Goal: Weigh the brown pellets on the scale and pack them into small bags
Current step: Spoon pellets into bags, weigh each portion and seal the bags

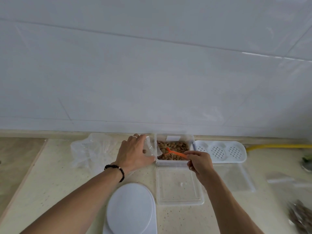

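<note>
- The work surface is a pale speckled countertop (70, 183) that meets a white tiled wall (152, 65) along its far edge; a wooden strip borders it at 9 o'clock.
- A clear tub (174, 163) sits against the wall at 12 o'clock of the white scale (130, 210), holding the brown pellets (175, 146); a blank white label on its far wall carries no writing that can be read.
- The right hand (200, 163) has its fingers curled around the handle of an orange scoop (177, 153), whose bowl lies among the pellets.
- The left hand (135, 152), with a ring and a dark bead bracelet (116, 169), grips a small clear bag (150, 148) held just beside the tub's 9 o'clock wall.
- The tub's clear lid (179, 186) lies flat between tub and scale, at 6 o'clock of the tub.
- A crumpled clear plastic bag (91, 149) lies at 9 o'clock of the left hand.
- A white perforated tray (219, 152) touches the tub at 3 o'clock; a yellow hose (278, 146) runs along the wall beyond it.
- More clear packets (239, 178) lie at 3 o'clock of the lid, and blurred filled bags (300, 215) sit at the frame's 4 o'clock edge.
- Bare countertop lies at 9 o'clock of the scale.
</note>
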The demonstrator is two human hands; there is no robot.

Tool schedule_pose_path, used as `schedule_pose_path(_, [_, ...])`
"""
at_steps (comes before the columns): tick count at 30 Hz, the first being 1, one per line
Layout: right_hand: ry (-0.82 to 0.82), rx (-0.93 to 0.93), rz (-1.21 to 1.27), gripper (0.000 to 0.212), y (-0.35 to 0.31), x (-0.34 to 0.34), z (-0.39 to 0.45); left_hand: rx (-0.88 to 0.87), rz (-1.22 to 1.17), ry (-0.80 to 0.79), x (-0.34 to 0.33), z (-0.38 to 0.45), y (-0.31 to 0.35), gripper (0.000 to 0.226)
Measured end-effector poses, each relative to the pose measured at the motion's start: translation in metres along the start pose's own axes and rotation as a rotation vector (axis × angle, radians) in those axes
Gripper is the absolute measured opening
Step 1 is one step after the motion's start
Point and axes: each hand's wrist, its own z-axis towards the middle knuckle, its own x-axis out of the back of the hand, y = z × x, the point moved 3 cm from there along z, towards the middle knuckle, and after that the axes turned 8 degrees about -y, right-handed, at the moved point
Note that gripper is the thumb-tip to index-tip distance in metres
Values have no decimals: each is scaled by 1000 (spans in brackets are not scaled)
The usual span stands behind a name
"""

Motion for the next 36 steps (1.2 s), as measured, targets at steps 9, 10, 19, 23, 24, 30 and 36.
schedule_pose_path(9, [27,136,122,15,-30,39,-40,-36,28,-35,-4,8,27,77])
schedule_pose_path(10, [20,174,94,15,-36,39,-45,-50,37,-30,-4,9,31,73])
schedule_pose_path(19, [13,677,-650,18,-68,16,-78,-72,-56,58,3,10,44,78])
schedule_pose_path(23, [190,575,-485,22,-63,35,-63,-53,-33,57,1,8,36,78])
schedule_pose_path(24, [227,527,-515,22,-60,38,-57,-53,-26,56,0,8,33,75])
schedule_pose_path(30, [148,316,-857,26,-25,34,-17,-62,13,5,-10,10,19,77])
schedule_pose_path(36, [-70,149,-570,23,-13,16,-1,-56,-10,-20,-14,12,9,89])
